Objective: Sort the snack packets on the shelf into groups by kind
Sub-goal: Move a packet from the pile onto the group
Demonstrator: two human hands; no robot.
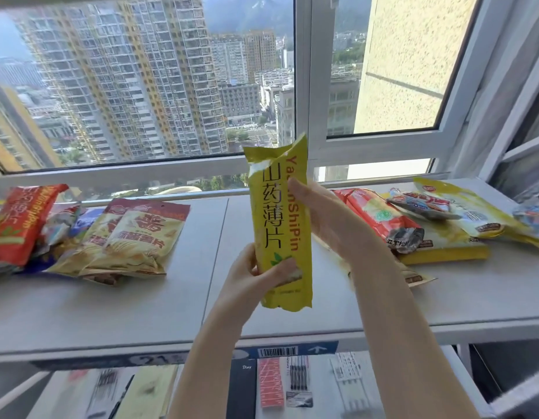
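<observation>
Yellow packet (279,225) upright above shelf (183,300) | left hand (256,275) grips bottom | right hand (318,216) clasps middle

The right hand (319,216) covers part of the red lettering on the yellow packet (280,225) and hides the shelf (201,297) behind it. The red packet (17,222) at the left runs off the picture's edge, as do the packets at the far right (531,219). The stationery (289,379) on the lower shelf is blurred, its print unreadable.
</observation>
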